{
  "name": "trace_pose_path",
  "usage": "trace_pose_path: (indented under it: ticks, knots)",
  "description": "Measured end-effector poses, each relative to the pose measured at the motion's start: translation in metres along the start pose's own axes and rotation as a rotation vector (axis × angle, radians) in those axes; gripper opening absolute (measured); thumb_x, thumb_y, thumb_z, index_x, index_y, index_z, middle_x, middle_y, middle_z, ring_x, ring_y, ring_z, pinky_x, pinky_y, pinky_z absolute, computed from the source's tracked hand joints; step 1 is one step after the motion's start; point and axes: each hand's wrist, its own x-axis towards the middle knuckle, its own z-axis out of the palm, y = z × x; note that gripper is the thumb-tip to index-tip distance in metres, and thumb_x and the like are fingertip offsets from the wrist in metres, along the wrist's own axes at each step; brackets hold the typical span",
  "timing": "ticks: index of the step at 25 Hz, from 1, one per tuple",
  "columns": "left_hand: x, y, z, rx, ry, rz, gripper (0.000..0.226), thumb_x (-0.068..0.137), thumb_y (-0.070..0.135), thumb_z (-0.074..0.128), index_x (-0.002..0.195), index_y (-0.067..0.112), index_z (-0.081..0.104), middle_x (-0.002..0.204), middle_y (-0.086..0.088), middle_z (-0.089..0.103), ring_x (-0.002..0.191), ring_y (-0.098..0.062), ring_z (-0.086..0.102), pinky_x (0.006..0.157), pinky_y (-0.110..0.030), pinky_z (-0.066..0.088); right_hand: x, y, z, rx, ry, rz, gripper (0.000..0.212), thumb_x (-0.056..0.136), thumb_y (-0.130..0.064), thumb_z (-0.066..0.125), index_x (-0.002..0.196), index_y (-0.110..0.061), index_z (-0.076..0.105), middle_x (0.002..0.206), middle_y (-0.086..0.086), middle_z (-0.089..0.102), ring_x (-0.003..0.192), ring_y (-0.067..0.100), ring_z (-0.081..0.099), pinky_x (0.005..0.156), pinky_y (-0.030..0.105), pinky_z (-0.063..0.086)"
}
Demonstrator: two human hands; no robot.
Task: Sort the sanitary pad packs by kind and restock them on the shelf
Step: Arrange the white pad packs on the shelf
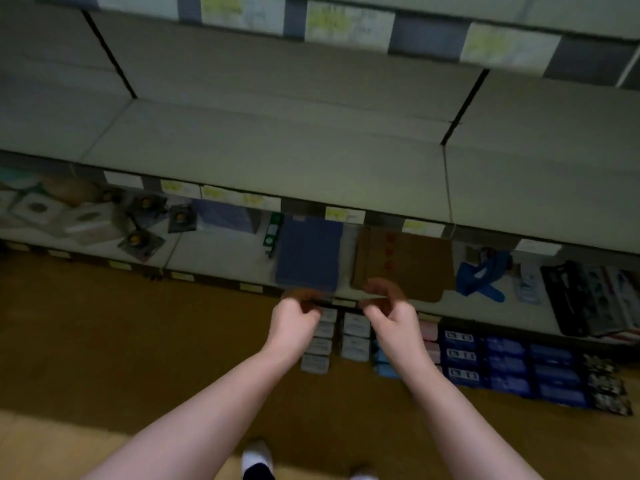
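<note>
Hands first: your left hand (294,317) and right hand (391,315) hang side by side over the lower shelf lip, fingers curled inward. The fingertips are smeared by blur, so I cannot tell whether either one pinches anything. No pack shows in either hand.

Packs: they lie in rows on the floor (104,323) at the foot of the shelf, directly below your hands.
- White packs (320,344): two columns under the hands.
- Pink packs (429,337): just right of the white.
- Blue packs (505,365): further right, in several shades, so probably more than one kind.

The print is too small to read.

Handling (judgement):
- The packs look like thin film over padded fill, so expect them to be light, squashy and a little slick.
- Corners will likely crumple if pinched.
- Take each pack across its short sides, thumb on one edge and fingers on the other, or press a whole column between two flat palms.
- A drop should do little harm; mixing kinds is the likelier error.

Outward: the shelf (277,150) runs wide above, with tags (344,214) along its front edge. On the lower board, cardboard (405,268) lies just behind your right hand. One shoe (256,455) shows at the bottom edge.
</note>
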Motion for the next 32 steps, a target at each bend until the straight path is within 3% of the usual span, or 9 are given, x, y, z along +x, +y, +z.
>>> trace_pose_path:
  ticks: [4,8,11,13,15,19,22,27,32]
  knots:
    - [0.039,-0.042,0.036,-0.013,-0.012,-0.024,0.018,0.089,0.001,0.052,0.089,0.019,0.054,0.101,-0.008,0.062,0.093,-0.021,0.057,0.081,-0.026,0.044,0.039,0.062,0.013,-0.011,0.004,0.021,0.025,0.092,-0.007,0.053,0.112,-0.023,0.051,0.108,-0.005,0.057,0.1,0.012,0.055,0.089,0.024,0.044]
    - [0.083,-0.118,0.072,0.068,-0.028,0.05,0.021,0.09,0.003,0.052,0.079,0.02,0.05,0.083,0.006,0.053,0.077,-0.01,0.052,0.068,-0.016,0.042,0.081,0.155,0.041,-0.023,-0.038,-0.027,0.024,0.093,-0.006,0.053,0.108,-0.025,0.05,0.098,-0.014,0.055,0.088,-0.004,0.052,0.078,0.011,0.042]
    - [0.125,-0.191,0.1,0.179,-0.073,0.079,0.032,0.092,0.002,0.05,0.071,0.026,0.046,0.076,0.013,0.045,0.066,0.003,0.043,0.057,-0.002,0.04,0.113,0.237,0.07,-0.042,-0.05,-0.028,0.023,0.092,-0.002,0.052,0.104,-0.021,0.05,0.097,-0.004,0.055,0.084,-0.001,0.051,0.073,0.0,0.039]
    - [0.156,-0.242,0.122,0.273,-0.106,0.105,0.025,0.092,0.001,0.05,0.081,0.021,0.058,0.09,0.004,0.051,0.07,0.0,0.045,0.061,-0.002,0.037,0.137,0.293,0.094,-0.074,-0.075,-0.021,0.021,0.092,-0.001,0.052,0.107,-0.016,0.051,0.101,0.0,0.055,0.09,0.008,0.052,0.073,-0.001,0.038]
    - [0.188,-0.295,0.148,0.377,-0.157,0.13,0.02,0.093,0.001,0.048,0.108,0.003,0.061,0.109,-0.007,0.053,0.081,-0.006,0.052,0.067,0.0,0.035,0.159,0.348,0.12,-0.1,-0.099,-0.02,0.026,0.092,-0.003,0.052,0.116,-0.01,0.052,0.105,0.001,0.054,0.095,0.012,0.052,0.072,0.001,0.038]
    - [0.248,-0.38,0.195,0.656,-0.313,0.145,0.038,0.094,0.012,0.05,0.131,0.008,0.046,0.137,-0.011,0.042,0.121,-0.021,0.044,0.088,-0.015,0.035,0.2,0.43,0.159,-0.234,-0.168,-0.084,0.035,0.093,-0.007,0.052,0.127,-0.005,0.048,0.109,0.005,0.052,0.092,0.013,0.05,0.062,0.005,0.037]
    - [0.272,-0.416,0.222,0.8,-0.392,0.176,0.044,0.094,0.014,0.049,0.137,0.008,0.039,0.14,-0.015,0.037,0.124,-0.025,0.041,0.093,-0.023,0.034,0.222,0.472,0.179,-0.334,-0.239,-0.132,0.039,0.093,-0.01,0.052,0.132,-0.006,0.044,0.119,0.012,0.053,0.104,0.02,0.052,0.075,0.013,0.034]
    - [0.264,-0.449,0.256,1.016,-0.517,0.225,0.056,0.094,0.018,0.051,0.142,0.004,0.026,0.143,-0.019,0.03,0.128,-0.027,0.036,0.1,-0.03,0.035,0.232,0.506,0.189,-0.539,-0.378,-0.077,0.047,0.094,-0.014,0.051,0.137,-0.004,0.035,0.128,0.019,0.05,0.113,0.029,0.05,0.069,0.016,0.032]
    - [0.256,-0.488,0.266,1.392,-0.592,0.186,0.089,0.086,0.033,0.064,0.147,0.006,0.005,0.152,-0.021,0.007,0.134,-0.038,0.024,0.108,-0.046,0.026,0.223,0.543,0.196,-0.87,-0.559,-0.061,0.059,0.094,-0.017,0.051,0.144,-0.004,0.022,0.143,0.019,0.034,0.126,0.03,0.04,0.098,0.031,0.037]
